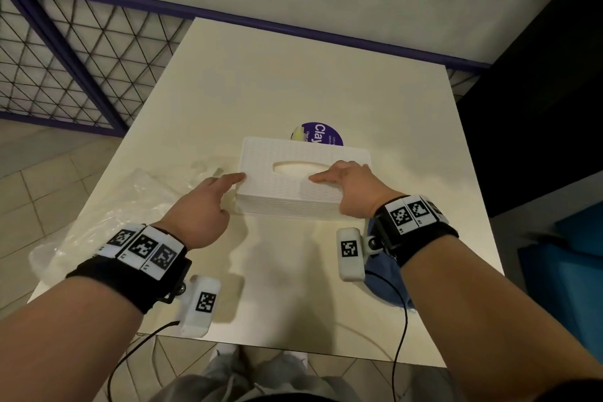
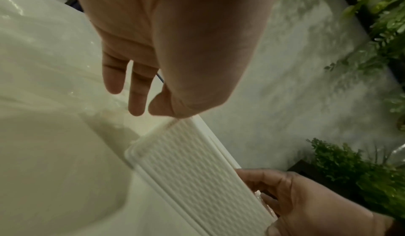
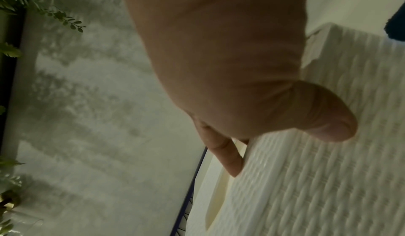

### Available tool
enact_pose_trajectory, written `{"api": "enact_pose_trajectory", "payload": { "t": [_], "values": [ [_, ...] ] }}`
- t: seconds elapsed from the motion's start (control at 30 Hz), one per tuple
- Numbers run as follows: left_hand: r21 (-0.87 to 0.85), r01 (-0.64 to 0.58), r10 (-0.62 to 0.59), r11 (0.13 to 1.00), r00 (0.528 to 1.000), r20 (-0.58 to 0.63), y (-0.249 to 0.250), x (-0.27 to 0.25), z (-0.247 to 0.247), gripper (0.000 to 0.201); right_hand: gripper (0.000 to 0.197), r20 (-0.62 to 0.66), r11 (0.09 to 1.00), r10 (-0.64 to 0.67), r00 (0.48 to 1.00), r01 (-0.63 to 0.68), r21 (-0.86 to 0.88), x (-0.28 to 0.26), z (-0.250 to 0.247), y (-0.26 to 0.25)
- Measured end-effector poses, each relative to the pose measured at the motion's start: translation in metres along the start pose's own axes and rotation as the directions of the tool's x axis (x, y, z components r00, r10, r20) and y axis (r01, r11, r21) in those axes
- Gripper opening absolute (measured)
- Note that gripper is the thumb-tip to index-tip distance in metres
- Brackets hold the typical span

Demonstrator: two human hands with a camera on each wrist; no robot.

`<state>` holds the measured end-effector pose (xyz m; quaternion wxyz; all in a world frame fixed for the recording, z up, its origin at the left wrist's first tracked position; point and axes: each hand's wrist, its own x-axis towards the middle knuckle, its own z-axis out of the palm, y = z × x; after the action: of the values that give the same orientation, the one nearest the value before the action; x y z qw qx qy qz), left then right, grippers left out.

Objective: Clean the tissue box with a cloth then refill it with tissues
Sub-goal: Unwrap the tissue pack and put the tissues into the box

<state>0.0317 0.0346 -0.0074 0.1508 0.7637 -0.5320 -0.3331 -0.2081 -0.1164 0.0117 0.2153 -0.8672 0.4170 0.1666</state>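
A white woven-pattern tissue box [image 1: 303,176] lies flat near the middle of the table, and pale tissue shows in its oval top slot [image 1: 300,170]. My right hand [image 1: 339,173] grips the box's right end, thumb laid on top beside the slot and fingers curled over the far edge. In the left wrist view those fingers [image 2: 274,182] wrap the end of the box [image 2: 197,167]. My left hand [image 1: 228,189] is open, its straight index finger touching the box's near left corner. A blue cloth [image 1: 388,284] lies on the table under my right wrist.
Clear crumpled plastic wrapping [image 1: 107,215] lies on the table's left part. A round purple sticker [image 1: 321,135] sits just behind the box. The cream table [image 1: 293,81] ends at a purple mesh railing [image 1: 65,59]; blue seats [image 1: 571,254] stand to the right.
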Motion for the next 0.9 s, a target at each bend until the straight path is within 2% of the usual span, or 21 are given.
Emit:
{"api": "enact_pose_trajectory", "payload": {
  "t": [0.1, 0.17, 0.23, 0.27, 0.3, 0.37, 0.47, 0.57, 0.67, 0.8, 0.9],
  "values": [
    [0.102, -0.016, 0.021, 0.995, 0.999, -0.047, 0.003, 0.007, 0.003, 0.067, 0.082, -0.032, 0.994, -0.036, 0.999, 0.039, 0.098, -0.003, 0.001, 0.004],
    [0.151, -0.034, 0.052, 0.988, 0.992, -0.114, 0.007, 0.013, 0.003, 0.054, 0.071, -0.179, 0.942, -0.024, 0.984, 0.082, 0.326, -0.007, -0.001, 0.010],
    [0.179, -0.053, 0.089, 0.982, 0.976, -0.199, 0.015, 0.021, 0.004, 0.042, 0.058, -0.363, 0.887, 0.128, 0.923, 0.057, 0.458, -0.006, -0.003, 0.019],
    [0.196, -0.054, 0.095, 0.979, 0.973, -0.208, 0.021, 0.025, 0.004, 0.041, 0.052, -0.393, 0.884, 0.227, 0.891, -0.020, 0.466, -0.004, -0.003, 0.024],
    [0.223, -0.051, 0.093, 0.973, 0.979, -0.182, 0.026, 0.029, 0.006, 0.044, 0.050, -0.378, 0.883, 0.309, 0.873, -0.115, 0.455, -0.002, -0.002, 0.027],
    [0.294, -0.027, 0.057, 0.956, 0.994, -0.096, 0.031, 0.037, 0.008, 0.050, 0.051, -0.300, 0.878, 0.374, 0.878, -0.230, 0.421, 0.001, 0.006, 0.029],
    [0.432, 0.020, 0.000, 0.902, 0.999, -0.045, 0.031, 0.043, 0.005, 0.054, 0.053, -0.270, 0.897, 0.351, 0.897, -0.239, 0.371, 0.002, 0.022, 0.023],
    [0.525, -0.012, -0.001, 0.851, 1.000, 0.025, 0.035, 0.049, -0.002, 0.051, 0.053, -0.275, 0.898, 0.359, 0.892, -0.251, 0.362, 0.001, 0.025, 0.020],
    [0.496, -0.012, -0.005, 0.868, 0.999, 0.032, 0.035, 0.057, -0.006, 0.050, 0.056, -0.234, 0.878, 0.377, 0.896, -0.265, 0.398, 0.005, 0.027, 0.021],
    [0.490, -0.023, 0.004, 0.871, 0.999, 0.041, 0.032, 0.057, -0.005, 0.049, 0.057, -0.298, 0.902, 0.362, 0.883, -0.252, 0.350, 0.004, 0.042, 0.017],
    [0.454, -0.008, -0.010, 0.891, 0.999, 0.038, 0.033, 0.057, -0.007, 0.046, 0.062, -0.286, 0.910, 0.377, 0.881, -0.296, 0.289, 0.003, 0.048, 0.016]
  ]
}}
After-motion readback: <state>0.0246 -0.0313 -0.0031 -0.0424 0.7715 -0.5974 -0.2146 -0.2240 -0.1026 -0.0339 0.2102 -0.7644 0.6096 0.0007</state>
